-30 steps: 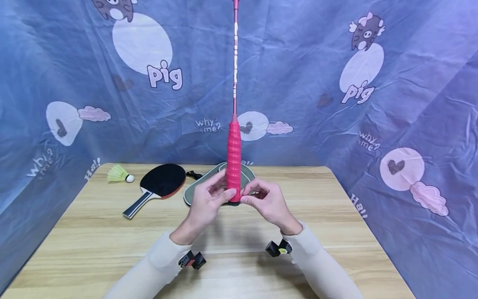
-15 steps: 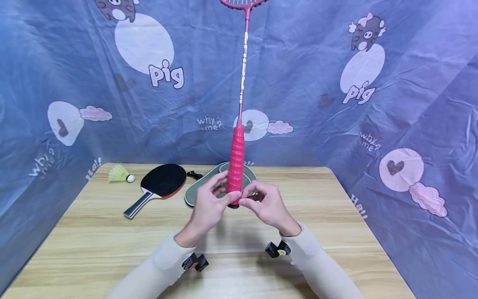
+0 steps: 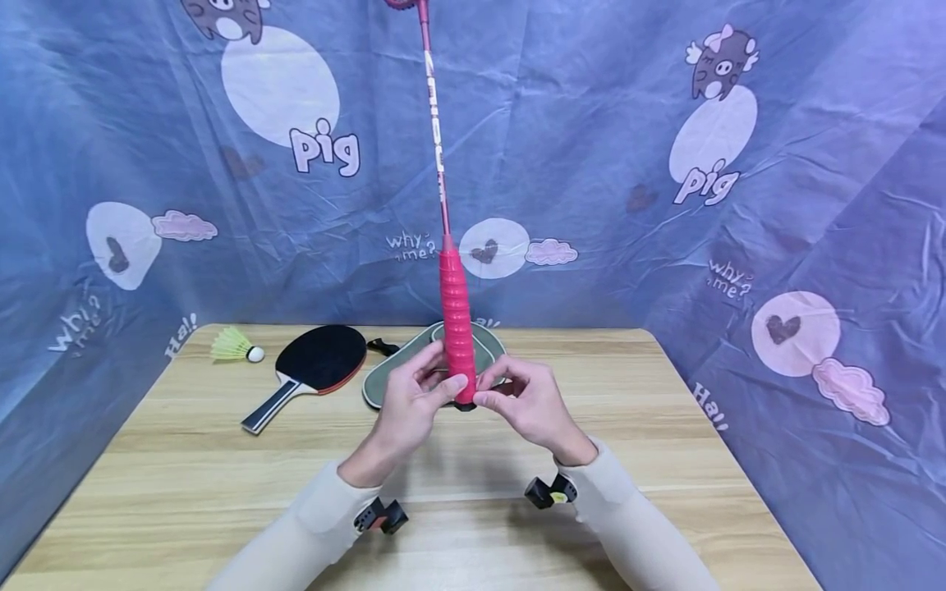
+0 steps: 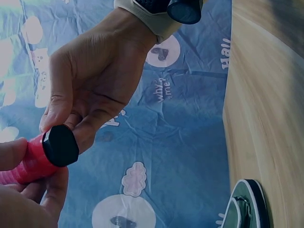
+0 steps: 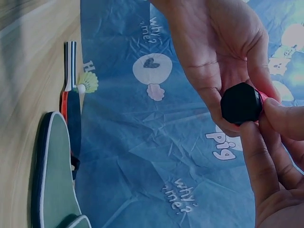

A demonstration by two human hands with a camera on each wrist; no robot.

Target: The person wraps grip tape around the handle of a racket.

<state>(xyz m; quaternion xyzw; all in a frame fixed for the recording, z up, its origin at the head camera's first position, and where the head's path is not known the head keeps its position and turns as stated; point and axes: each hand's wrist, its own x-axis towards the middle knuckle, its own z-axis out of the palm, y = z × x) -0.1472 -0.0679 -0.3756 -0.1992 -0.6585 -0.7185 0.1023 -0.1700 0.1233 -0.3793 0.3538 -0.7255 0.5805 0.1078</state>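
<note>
A badminton racket stands nearly upright in the head view, its pink wrapped handle point(image 3: 456, 320) down and its thin shaft leaning left. Most of the racket head is cut off by the top edge. My left hand point(image 3: 414, 394) holds the lower handle between thumb and fingers. My right hand point(image 3: 528, 402) pinches the handle's right side just above the butt, thumb and forefinger together. The black butt cap point(image 4: 61, 145) faces the camera in the left wrist view, with fingers of both hands around the grip. The right wrist view shows the cap point(image 5: 241, 103) end-on.
On the wooden table point(image 3: 591, 386), a green zip case point(image 3: 392, 377) lies behind the hands. To its left are a black table tennis bat point(image 3: 321, 357) and a yellow shuttlecock point(image 3: 235, 345). A small black strap point(image 3: 382, 347) lies between bat and case. Blue printed cloth point(image 3: 591, 164) encloses the table.
The racket has swung: its top tipped right, showing the strings, then moved left to lean left now. Both hands stay at the handle's lower end with little movement.
</note>
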